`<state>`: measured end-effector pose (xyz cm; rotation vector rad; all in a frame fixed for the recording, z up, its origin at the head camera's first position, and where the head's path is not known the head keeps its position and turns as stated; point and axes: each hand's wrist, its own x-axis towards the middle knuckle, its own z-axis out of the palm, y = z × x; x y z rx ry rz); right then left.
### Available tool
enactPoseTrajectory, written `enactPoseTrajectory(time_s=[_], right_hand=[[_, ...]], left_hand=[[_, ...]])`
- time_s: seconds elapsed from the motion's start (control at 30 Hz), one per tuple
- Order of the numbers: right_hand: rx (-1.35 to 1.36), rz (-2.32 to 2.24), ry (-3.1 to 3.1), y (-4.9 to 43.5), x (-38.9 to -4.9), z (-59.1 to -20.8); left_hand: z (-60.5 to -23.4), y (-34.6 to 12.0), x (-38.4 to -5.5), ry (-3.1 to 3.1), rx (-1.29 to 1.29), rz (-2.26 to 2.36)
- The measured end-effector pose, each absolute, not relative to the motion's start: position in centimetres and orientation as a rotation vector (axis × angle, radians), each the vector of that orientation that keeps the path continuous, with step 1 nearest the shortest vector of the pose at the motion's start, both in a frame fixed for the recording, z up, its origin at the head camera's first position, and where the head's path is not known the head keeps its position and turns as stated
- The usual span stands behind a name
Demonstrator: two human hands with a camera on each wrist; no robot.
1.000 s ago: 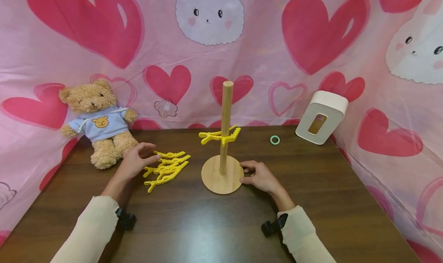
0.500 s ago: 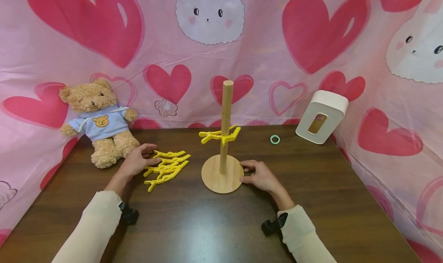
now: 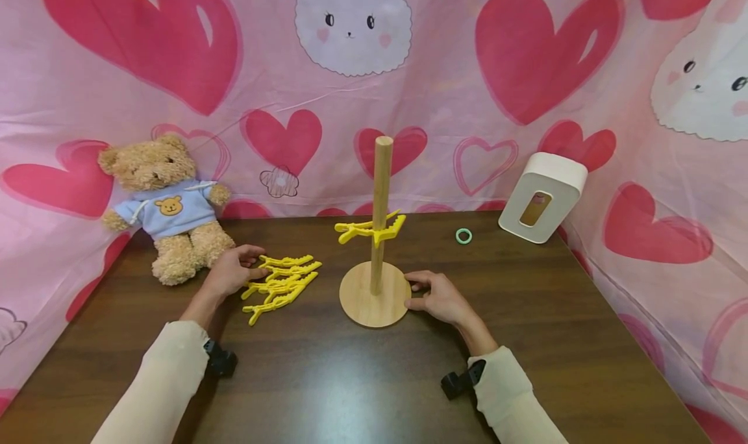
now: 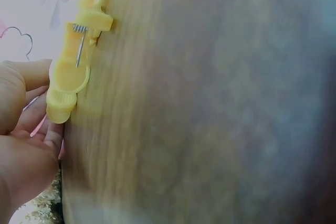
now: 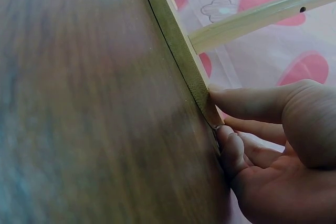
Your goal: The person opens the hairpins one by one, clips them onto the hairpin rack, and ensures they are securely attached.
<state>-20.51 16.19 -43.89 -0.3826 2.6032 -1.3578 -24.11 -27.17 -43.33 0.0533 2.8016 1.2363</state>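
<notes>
Several yellow alligator hair clips [image 3: 286, 282] lie in a loose group on the dark wooden table. My left hand [image 3: 232, 270] is at their left ends, thumb and fingers spread apart. In the left wrist view, its fingertips are right at the handle end of one yellow clip [image 4: 71, 74], whose metal spring shows. A wooden stand [image 3: 365, 301] with a round base and upright post is at the centre. Another yellow clip [image 3: 380, 234] is clamped across its post. My right hand [image 3: 439, 298] holds the base's right edge, thumb on top and fingers low at the rim [image 5: 178, 51].
A teddy bear [image 3: 169, 207] in a blue top sits at the back left, close behind my left hand. A small green ring [image 3: 463, 236] lies at the back right. A white box with an oblong opening [image 3: 555, 184] leans near the pink heart-printed cloth [image 3: 432, 93].
My left hand has shifted slightly right and away from me, and its thumb has drawn back a little at the clips' ends. The right hand, stand and clips stay in place.
</notes>
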Motion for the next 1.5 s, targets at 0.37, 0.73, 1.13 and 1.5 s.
enactPoseTrajectory(time_s=[0.37, 0.73, 1.13, 1.5], right_hand=[[-0.381, -1.346, 2.605, 16.2, -20.6, -44.0], [-0.373, -1.342, 2.603, 16.1, -20.4, -43.8], [-0.417, -1.352, 2.608, 16.2, -20.5, -44.1], [-0.388, -1.337, 2.608, 16.2, -20.5, -44.0]], left_hand=[[-43.1, -27.3, -23.8, 2.789, 0.036, 1.418], [-41.9, -26.7, -23.7, 2.886, -0.065, 1.595], [-41.3, -26.3, -23.3, 2.879, -0.089, 1.782], [-40.2, -25.1, -22.9, 2.807, -0.031, 1.810]])
